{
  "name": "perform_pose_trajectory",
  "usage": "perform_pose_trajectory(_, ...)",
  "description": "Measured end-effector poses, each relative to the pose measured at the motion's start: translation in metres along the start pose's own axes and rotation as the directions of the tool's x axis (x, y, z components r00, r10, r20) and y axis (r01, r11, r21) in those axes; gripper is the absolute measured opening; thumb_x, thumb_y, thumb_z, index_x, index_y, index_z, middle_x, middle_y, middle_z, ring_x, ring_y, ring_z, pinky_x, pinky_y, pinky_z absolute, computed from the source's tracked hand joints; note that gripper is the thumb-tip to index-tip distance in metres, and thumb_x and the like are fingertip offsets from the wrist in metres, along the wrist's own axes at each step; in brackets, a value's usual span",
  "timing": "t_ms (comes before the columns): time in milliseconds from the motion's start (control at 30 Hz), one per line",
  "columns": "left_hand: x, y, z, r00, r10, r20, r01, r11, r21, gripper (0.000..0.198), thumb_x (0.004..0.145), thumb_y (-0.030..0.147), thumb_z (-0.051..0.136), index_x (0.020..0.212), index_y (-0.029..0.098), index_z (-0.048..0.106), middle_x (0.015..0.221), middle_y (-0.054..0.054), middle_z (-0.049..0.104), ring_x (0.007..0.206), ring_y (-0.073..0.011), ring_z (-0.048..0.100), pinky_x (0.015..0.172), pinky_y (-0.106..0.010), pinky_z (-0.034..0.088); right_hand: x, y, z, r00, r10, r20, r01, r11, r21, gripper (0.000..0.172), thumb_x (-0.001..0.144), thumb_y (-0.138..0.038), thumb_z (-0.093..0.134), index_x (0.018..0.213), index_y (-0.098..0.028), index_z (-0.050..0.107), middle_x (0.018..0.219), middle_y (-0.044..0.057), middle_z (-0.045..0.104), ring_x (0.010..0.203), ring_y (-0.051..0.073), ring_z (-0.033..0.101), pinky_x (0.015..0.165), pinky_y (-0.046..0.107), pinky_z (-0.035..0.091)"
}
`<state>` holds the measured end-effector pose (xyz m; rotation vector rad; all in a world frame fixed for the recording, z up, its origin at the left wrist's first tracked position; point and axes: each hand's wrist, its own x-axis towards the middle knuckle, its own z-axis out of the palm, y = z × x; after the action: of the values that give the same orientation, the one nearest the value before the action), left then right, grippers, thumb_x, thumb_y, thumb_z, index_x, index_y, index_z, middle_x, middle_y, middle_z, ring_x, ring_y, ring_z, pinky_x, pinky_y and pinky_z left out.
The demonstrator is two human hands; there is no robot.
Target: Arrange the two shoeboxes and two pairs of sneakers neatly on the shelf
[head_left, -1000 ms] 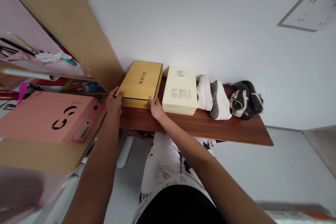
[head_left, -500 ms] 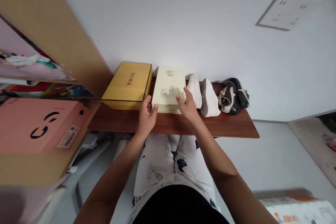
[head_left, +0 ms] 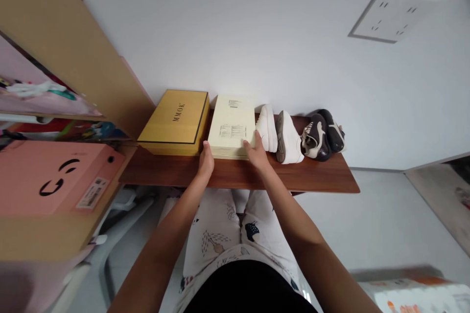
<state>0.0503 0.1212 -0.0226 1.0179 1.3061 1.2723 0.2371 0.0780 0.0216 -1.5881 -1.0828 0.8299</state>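
A pale cream box (head_left: 232, 122) lies on a reddish-brown wooden shelf (head_left: 235, 174) against the wall. My left hand (head_left: 206, 160) is at its front left corner, in the gap beside a yellow box (head_left: 175, 120), its fingers partly hidden. My right hand (head_left: 257, 152) grips the front right corner, thumb on the near edge and fingers down the right side. White shoes (head_left: 290, 139) stand just right of it, and black-and-cream shoes (head_left: 316, 138) lie further right.
A pink box (head_left: 55, 176) rests on a wooden surface at the left, below a shelf compartment with assorted items. A wall socket (head_left: 391, 17) is at the upper right. A printed white package (head_left: 422, 298) lies at the lower right.
Both hands have closed in on the cream box: my left hand has moved to its left side, and my right hand's fingers have gone down along its right side.
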Motion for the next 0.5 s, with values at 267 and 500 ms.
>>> perform_pose_trajectory(267,-0.018,0.038,0.008,0.988,0.155,0.025,-0.156,0.986,0.051,0.075,0.094,0.072,0.037,0.138,0.016,0.062,0.144,-0.014,0.058,0.136,-0.0286,0.051,0.116,-0.039,0.036,-0.006,0.002,-0.003,1.0,0.02,-0.015,-0.019,0.995,0.095,0.087,0.086,-0.061,0.058,0.157,-0.018,0.032,0.166,0.005,0.026,0.154,0.022,0.024,0.128,0.038,0.014)
perform_pose_trajectory(500,-0.025,0.072,0.002,0.976,0.215,-0.042,-0.212,0.975,0.07,0.077,0.096,0.073,0.027,0.137,0.019,0.063,0.15,-0.013,0.052,0.143,-0.0272,0.042,0.122,-0.042,0.024,-0.008,0.009,0.008,0.997,0.067,0.032,-0.073,0.945,0.319,0.087,0.085,-0.065,0.058,0.156,-0.02,0.034,0.165,0.003,0.027,0.153,0.021,0.027,0.127,0.038,0.017)
